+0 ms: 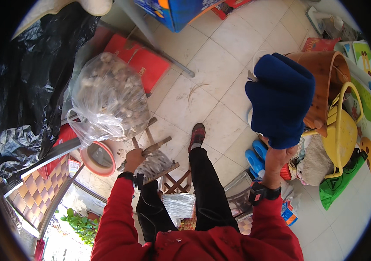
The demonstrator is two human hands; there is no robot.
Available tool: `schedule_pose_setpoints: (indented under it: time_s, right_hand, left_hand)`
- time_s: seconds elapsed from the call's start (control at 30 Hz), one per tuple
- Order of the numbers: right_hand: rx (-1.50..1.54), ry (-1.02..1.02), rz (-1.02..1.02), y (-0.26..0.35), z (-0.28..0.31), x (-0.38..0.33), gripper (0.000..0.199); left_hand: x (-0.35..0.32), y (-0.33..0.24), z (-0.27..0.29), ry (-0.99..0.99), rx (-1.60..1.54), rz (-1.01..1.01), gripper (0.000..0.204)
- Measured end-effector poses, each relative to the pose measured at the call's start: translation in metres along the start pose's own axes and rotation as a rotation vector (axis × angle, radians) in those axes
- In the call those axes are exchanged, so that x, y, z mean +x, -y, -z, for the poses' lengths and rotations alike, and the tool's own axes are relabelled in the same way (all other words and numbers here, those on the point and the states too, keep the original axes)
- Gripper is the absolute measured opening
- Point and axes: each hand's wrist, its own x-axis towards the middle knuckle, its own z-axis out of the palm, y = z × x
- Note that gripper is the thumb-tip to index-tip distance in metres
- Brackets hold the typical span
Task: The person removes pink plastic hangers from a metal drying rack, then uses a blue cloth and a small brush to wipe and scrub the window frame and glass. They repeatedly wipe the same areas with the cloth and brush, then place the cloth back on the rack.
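Note:
My left hand (134,161) is closed around a wooden bar of a small folding stool (158,167) with a pale woven seat, which is tilted beside my left leg. My right hand (279,158) is stretched out to the right, its fingers mostly hidden under a thick dark blue fleece cloth (280,100). The cloth hangs in a folded bundle in front of the wooden tub. Between my legs is a second woven seat (179,204) with crossed wooden legs.
A clear plastic bag (109,95) of greyish matter stands left, near a red box (139,61) and a round pinkish pot (98,158). On the right are a wooden tub (324,93), a yellow plastic chair (340,135) and blue slippers (255,161). A metal leg (172,61) crosses the tiled floor.

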Motion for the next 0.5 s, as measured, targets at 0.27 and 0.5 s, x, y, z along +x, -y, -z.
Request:
schedule_pose_setpoints:
  time_s: [0.27,0.5]
  right_hand:
    - [0.277,-0.075,-0.133,0.0,0.015,0.02,0.013]
    - [0.295,-0.172,-0.235,-0.017,0.049,0.026,0.02]
  left_hand:
    - [0.077,-0.146,0.108,0.051,-0.227,-0.035,0.048]
    - [0.17,-0.189,0.213,-0.2,-0.182,0.039,0.045]
